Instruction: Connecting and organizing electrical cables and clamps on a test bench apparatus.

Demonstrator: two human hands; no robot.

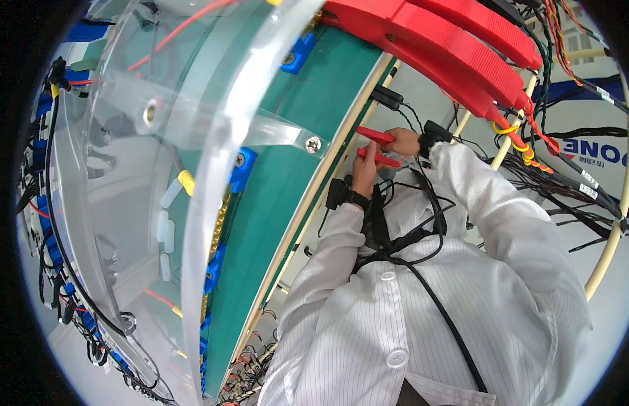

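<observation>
My left hand (364, 178) and my right hand (403, 142) are close together in front of my chest, just beyond the cream edge strip of the green board. The left fingers close around a red bar-shaped piece (388, 161). A second, slimmer red piece (370, 134) sits in the pinched fingers of the right hand. Both look like handles or clip arms; whether they join is hidden behind the fingers. Each wrist carries a strapped black device, the left one (338, 193) and the right one (436, 132). A small black connector (387, 97) with thin wires lies just above the hands.
A long green board (274, 196) with blue brackets (242, 169) runs diagonally at left, behind a curved clear plastic guard (213, 196). Large red ribbed holders (450, 54) overhang at the top. Black cables (565, 179) and a cream tube (607, 254) fill the right side.
</observation>
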